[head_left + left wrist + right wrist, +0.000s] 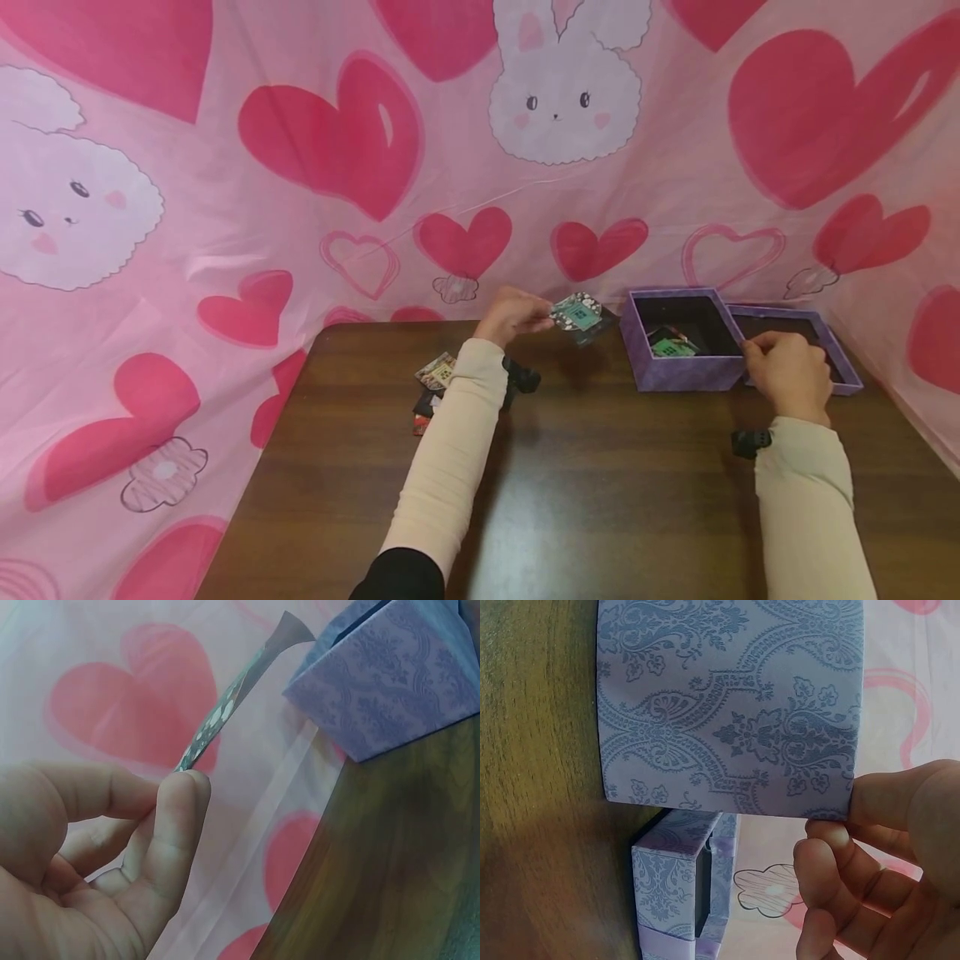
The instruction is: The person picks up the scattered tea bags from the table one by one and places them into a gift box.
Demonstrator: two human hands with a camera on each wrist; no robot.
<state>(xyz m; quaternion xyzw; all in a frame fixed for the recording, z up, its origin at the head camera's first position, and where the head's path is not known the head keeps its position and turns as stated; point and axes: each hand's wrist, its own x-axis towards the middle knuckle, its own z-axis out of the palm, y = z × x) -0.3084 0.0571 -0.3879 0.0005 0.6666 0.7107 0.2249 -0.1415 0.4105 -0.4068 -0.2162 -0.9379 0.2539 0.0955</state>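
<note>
In the head view my left hand (516,315) pinches a thin flat packet (577,312) with a teal label and a black-and-white floral print. Its far end looks dark and see-through. The left wrist view shows the packet (225,705) nearly edge-on between thumb and fingertips, apart from the box. My right hand (791,375) grips the near right corner of a purple patterned box (678,375) at its rim. Inside the box lie green-labelled flat pieces (673,347). Seen from the right wrist, thumb and fingers hold the corner of the box wall (731,705).
The purple lid (843,367) lies dark inside up, right of the box and partly behind my right hand. Several flat packets (437,372) lie on the brown table (600,500) left of my left forearm, which partly covers them. A pink heart-print cloth (300,200) hangs behind the table.
</note>
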